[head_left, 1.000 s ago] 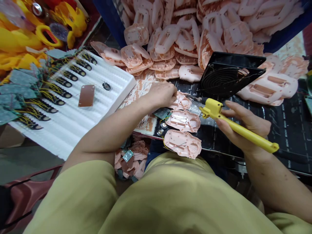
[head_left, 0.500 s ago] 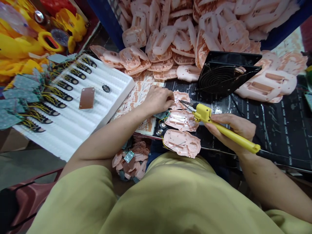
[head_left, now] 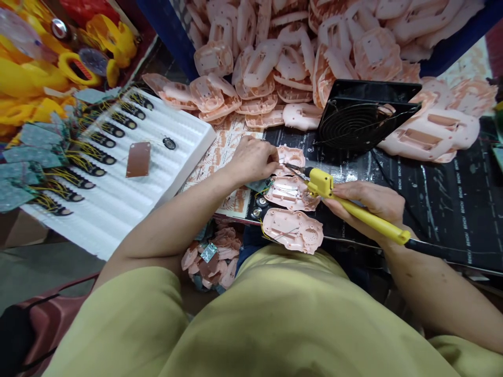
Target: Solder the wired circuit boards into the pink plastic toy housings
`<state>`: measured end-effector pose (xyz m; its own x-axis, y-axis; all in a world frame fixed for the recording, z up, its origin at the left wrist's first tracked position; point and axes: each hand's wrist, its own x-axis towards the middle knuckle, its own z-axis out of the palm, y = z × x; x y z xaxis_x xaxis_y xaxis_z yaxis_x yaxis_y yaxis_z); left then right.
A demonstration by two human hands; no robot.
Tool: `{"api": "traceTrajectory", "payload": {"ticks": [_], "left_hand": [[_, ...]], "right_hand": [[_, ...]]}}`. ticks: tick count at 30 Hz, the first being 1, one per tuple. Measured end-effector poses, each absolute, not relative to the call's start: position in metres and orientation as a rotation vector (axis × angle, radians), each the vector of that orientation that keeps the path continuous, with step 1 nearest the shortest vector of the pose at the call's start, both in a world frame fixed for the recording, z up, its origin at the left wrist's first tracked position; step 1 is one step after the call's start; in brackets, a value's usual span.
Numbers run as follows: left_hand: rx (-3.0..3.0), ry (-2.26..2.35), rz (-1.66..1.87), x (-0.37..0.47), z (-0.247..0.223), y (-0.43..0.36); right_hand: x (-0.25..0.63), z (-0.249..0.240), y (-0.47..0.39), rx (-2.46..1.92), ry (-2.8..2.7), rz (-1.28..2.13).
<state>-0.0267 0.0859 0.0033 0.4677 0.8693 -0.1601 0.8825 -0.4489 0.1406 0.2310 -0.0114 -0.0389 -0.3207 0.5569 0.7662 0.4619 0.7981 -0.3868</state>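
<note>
A black fan (head_left: 353,128) stands on a workbench (head_left: 444,183) covered in dark, letter-printed sheeting, with a patterned sheet lying left of the fan. Behind the fan, a blue crate (head_left: 165,31) is heaped with pink casings (head_left: 263,63), too many to count, and more of them lie to both sides of the fan. Far left of it sits one white foam block (head_left: 118,209) bearing one brown board (head_left: 138,159), one loose speaker (head_left: 169,143) and a crowded row of wired speakers; beyond that block are yellow parts (head_left: 31,73), and at the fan's far left, nearest the person, is one reddish chair (head_left: 51,319). Three pink half-shells lie in a column left of the fan and nearer the person: a farthest shell (head_left: 291,156), a middle shell (head_left: 291,192) and a nearest shell (head_left: 293,230), with two round speakers (head_left: 261,201) just beside them. Nearer than the fan, the right hand (head_left: 369,204) wraps its fingers around one yellow soldering iron (head_left: 361,212), whose tip points at the farthest shell. Left of the fan, the left hand (head_left: 253,159) curls at that shell's edge, thumb and forefinger drawn close together; I cannot tell what, if anything, they pinch.
</note>
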Motion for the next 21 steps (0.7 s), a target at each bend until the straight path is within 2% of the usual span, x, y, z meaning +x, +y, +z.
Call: {"api": "traceTrajectory", "payload": {"ticks": [6, 12, 17, 21], "left_hand": [[2.526, 1.507, -0.074, -0.03, 0.0, 0.089], [2.522, 1.475, -0.052, -0.032, -0.003, 0.09], [2.553, 1.342, 0.111, -0.066, 0.01, 0.084], [2.504, 1.191, -0.058, -0.098, 0.007, 0.059]], "right_hand": [[0.241, -0.045, -0.021, -0.934, -1.714, 0.042], [0.242, -0.06, -0.026, -1.077, -1.754, 0.033], [0.246, -0.068, -0.025, -1.045, -1.735, 0.041], [0.247, -0.068, -0.022, -1.015, -1.71, -0.002]]}}
